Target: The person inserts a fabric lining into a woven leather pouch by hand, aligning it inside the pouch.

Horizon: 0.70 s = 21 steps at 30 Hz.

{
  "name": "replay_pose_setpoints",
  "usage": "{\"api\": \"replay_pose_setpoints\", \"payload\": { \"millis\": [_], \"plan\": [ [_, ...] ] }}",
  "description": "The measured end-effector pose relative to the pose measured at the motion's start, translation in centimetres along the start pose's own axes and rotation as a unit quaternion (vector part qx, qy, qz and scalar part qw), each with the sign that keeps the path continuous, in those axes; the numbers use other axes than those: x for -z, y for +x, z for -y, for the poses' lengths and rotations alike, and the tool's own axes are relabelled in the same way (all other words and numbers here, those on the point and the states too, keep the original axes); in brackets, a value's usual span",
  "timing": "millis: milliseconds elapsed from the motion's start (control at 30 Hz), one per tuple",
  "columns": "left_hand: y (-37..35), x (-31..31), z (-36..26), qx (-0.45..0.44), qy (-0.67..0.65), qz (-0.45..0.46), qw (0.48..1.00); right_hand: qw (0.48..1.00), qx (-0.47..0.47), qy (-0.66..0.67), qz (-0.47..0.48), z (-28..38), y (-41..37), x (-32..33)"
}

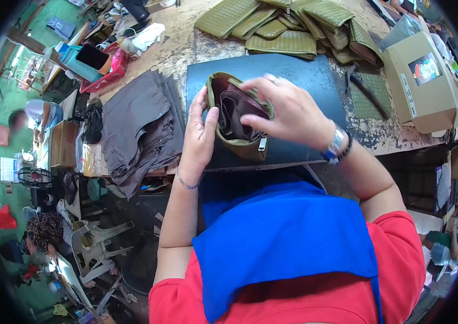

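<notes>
An olive-green pouch [242, 150] stands with its mouth up, showing a dark maroon lining folded inside. A small metal zipper pull [262, 144] hangs at its near right corner. My left hand [201, 132] holds the pouch's left side, fingers laid along the outer wall and thumb near the rim. Over the opening is my right hand [292, 110], its thumb and fingers spread apart, the thumb reaching across the lining. Slight blur softens the right fingertips. Beneath the pouch lies a dark blue-black mat [304, 129].
Dark cloth pieces [137, 119] are stacked left of the mat. Woven olive pouches [283, 43] pile up at the back. A hammer [368, 92] rests on an olive piece beside a cardboard box [420, 81] at right. A red basket [115, 70] sits back left; a plastic chair [96, 243] stands lower left.
</notes>
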<state>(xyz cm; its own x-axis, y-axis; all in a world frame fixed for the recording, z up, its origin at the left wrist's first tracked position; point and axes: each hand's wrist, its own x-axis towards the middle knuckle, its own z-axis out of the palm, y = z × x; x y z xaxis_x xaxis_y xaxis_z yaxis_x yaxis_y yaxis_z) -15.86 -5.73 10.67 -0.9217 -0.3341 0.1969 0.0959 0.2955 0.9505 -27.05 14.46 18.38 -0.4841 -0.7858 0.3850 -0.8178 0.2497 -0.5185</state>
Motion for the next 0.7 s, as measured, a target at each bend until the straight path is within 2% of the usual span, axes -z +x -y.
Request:
{"api": "replay_pose_setpoints", "payload": {
  "millis": [67,100,133,167,200,233,267,300,367,433,467,500,567,633,667,700],
  "plan": [
    [0.3,-0.2,-0.2,-0.028,0.012,-0.031,0.999,0.992,0.095,0.066,-0.040,-2.0,2.9,-2.4],
    [0.2,-0.2,-0.7,-0.076,0.068,-0.041,0.994,0.984,0.140,0.098,-0.059,-2.8,4.0,-3.4],
    [0.1,0.0,-1.3,-0.125,0.123,-0.051,0.983,0.984,0.105,0.147,0.002,-2.8,4.8,-3.6],
    [0.1,0.1,-1.9,-0.172,0.177,-0.065,0.967,0.985,0.098,0.140,0.019,-2.7,5.3,-3.7],
    [0.2,0.0,-2.5,-0.209,0.164,-0.095,0.959,0.986,0.092,0.133,0.040,-2.6,5.6,-3.8],
    [0.1,0.3,-3.0,-0.211,0.182,-0.073,0.958,0.986,0.088,0.124,0.065,-2.8,6.0,-3.9],
    [0.0,0.9,-3.3,-0.214,0.200,-0.056,0.954,0.988,0.124,0.089,0.030,-2.9,5.9,-4.1],
    [-0.1,1.3,-3.7,-0.215,0.217,-0.041,0.951,0.987,0.114,0.114,0.015,-3.0,5.8,-4.0],
    [-0.3,1.2,-4.2,-0.220,0.219,-0.053,0.949,0.982,0.084,0.169,-0.023,-3.0,5.0,-3.5],
    [-0.4,1.7,-3.9,-0.255,0.264,-0.033,0.930,0.985,0.020,0.168,-0.012,-2.9,4.3,-2.6],
    [-0.4,1.6,-4.4,-0.290,0.322,-0.047,0.900,0.987,0.003,0.158,-0.002,-2.9,3.9,-2.3],
    [-0.3,1.6,-4.5,-0.280,0.316,-0.034,0.906,0.989,-0.019,0.149,0.006,-3.1,3.4,-2.1],
    [-0.3,1.4,-4.6,-0.259,0.302,-0.004,0.917,0.989,0.035,0.144,-0.003,-3.4,2.7,-2.8],
    [-0.3,0.8,-4.4,-0.189,0.240,-0.043,0.951,0.987,0.086,0.134,0.007,-3.6,2.6,-3.3],
    [-0.3,0.8,-3.9,-0.153,0.211,-0.052,0.964,0.988,0.088,0.124,0.012,-3.3,2.7,-3.2],
    [-0.4,0.9,-3.7,-0.116,0.184,-0.064,0.974,0.987,0.044,0.151,-0.032,-3.2,2.7,-3.5]
  ]
}}
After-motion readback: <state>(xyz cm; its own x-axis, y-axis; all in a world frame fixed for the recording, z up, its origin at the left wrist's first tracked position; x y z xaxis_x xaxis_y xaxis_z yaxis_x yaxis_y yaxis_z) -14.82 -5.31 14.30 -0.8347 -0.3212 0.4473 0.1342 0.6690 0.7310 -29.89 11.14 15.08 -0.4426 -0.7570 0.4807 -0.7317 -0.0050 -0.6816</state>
